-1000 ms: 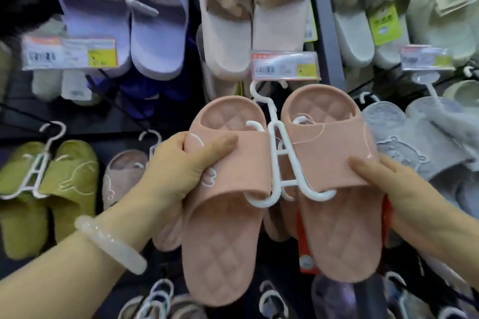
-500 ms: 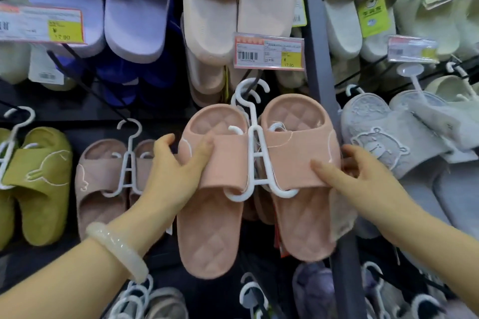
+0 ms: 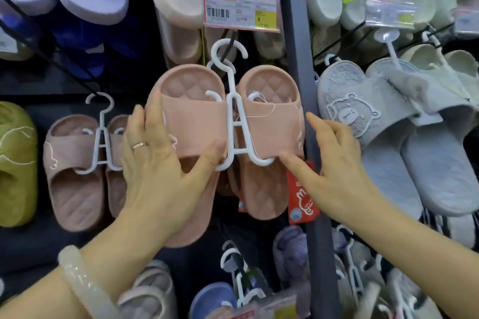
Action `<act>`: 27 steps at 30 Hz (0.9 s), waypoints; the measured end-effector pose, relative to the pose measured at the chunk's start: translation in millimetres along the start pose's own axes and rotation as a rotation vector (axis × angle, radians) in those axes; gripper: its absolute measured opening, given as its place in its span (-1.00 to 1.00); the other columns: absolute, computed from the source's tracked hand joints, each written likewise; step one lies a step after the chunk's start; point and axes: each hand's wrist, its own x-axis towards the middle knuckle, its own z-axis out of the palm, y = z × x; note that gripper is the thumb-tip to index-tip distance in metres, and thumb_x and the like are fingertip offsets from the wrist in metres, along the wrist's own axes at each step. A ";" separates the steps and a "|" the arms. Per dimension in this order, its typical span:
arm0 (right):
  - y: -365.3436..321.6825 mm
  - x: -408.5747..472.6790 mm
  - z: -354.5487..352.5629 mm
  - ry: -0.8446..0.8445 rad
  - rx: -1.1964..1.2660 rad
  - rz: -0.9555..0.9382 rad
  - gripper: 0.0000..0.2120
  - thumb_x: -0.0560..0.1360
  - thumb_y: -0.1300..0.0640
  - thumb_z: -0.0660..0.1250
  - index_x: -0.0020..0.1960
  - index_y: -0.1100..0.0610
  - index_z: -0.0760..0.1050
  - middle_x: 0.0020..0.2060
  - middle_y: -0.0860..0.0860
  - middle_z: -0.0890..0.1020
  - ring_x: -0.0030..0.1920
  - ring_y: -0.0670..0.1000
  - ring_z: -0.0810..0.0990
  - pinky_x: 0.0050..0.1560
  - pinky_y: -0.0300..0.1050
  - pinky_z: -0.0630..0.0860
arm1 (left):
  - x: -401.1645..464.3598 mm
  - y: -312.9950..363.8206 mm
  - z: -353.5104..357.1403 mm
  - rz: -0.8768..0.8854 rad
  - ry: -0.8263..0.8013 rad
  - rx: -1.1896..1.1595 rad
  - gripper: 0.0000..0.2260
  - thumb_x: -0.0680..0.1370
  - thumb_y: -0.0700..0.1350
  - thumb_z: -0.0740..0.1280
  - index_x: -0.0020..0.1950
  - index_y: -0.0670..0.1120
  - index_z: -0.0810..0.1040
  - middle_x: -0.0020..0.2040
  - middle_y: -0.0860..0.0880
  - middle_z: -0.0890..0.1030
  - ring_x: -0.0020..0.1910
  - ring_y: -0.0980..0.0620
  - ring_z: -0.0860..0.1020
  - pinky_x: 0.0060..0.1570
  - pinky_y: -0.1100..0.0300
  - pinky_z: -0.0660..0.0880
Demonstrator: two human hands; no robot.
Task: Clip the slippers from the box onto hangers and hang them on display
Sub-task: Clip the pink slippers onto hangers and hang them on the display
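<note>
The pink slippers point(image 3: 197, 122), clipped on a white hanger point(image 3: 233, 122), are held between the hands at the display rack. The left slipper is gripped by the left hand point(image 3: 158, 163); the right slipper's strap is touched by the right hand point(image 3: 334, 166), fingers spread.

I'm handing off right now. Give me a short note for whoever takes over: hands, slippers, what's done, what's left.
Left hand: gripping the left slipper of the pink quilted rubber pair.
Right hand: fingertips resting on the right slipper's strap edge, not gripping.
Pair is clipped on its white plastic hanger, hook up at the display peg under the orange price tag.
Done: clipping.
Left: confirm the hook is seated, then let go. The box is not in view.
</note>
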 end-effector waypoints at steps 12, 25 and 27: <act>59.6 -97.0 -68.6 -0.192 -0.040 0.058 -0.50 0.53 0.03 0.29 0.42 0.09 0.26 0.28 0.04 0.35 0.29 0.00 0.33 0.20 -0.32 0.21 | -107.8 80.2 94.9 0.258 -0.446 -0.195 -0.44 0.44 0.15 0.20 0.31 -0.18 0.41 0.30 -0.11 0.41 0.31 0.00 0.32 0.25 0.41 0.11; 231.8 -304.6 -145.0 -0.960 -0.441 0.798 -0.57 0.54 -0.04 0.24 0.30 0.21 0.43 0.28 0.13 0.49 0.28 0.09 0.44 0.18 -0.18 0.31 | -375.2 137.9 227.6 -0.401 -1.298 -0.343 -0.47 0.45 0.00 0.40 0.34 -0.15 0.35 0.31 -0.15 0.44 0.30 -0.11 0.42 0.25 0.04 0.39; 256.6 -331.6 -153.0 -1.029 -0.487 0.898 -0.55 0.54 -0.07 0.23 0.28 0.22 0.44 0.29 0.13 0.49 0.29 0.11 0.42 0.26 -0.12 0.30 | -411.9 139.1 244.0 -0.535 -1.357 -0.328 -0.43 0.39 0.05 0.43 0.31 -0.16 0.38 0.27 -0.17 0.49 0.24 -0.14 0.48 0.23 0.01 0.42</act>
